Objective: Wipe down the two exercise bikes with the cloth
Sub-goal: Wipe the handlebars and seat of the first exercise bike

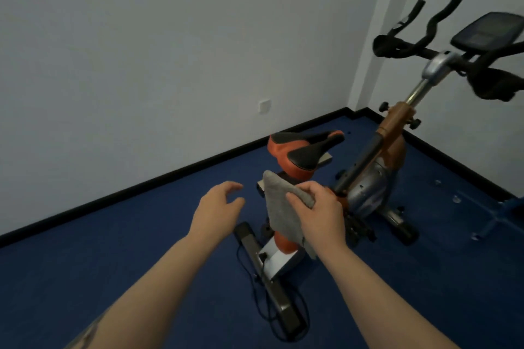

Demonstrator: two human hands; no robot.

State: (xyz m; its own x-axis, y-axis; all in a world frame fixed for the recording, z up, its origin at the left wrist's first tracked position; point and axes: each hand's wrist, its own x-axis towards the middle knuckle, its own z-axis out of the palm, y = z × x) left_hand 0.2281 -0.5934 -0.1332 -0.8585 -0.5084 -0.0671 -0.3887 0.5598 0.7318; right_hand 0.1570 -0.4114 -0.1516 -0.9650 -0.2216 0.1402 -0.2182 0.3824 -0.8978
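While the right hand (317, 212) pinches a grey cloth (283, 207) that hangs just below the orange-and-black saddle (300, 150) of the exercise bike (377, 167), the left hand (218, 207) hovers empty beside it, fingers loosely curled. Black handlebars (436, 17) and a console (487, 31) rise at the right, above blue floor (113, 249).

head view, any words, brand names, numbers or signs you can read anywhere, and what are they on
None can be read.
Dark console screen on the handlebars of the orange and black exercise bike: too blurred to read anything on it.
White wall plate: blank as far as shows.
Grey cloth held in the right hand: no label visible.
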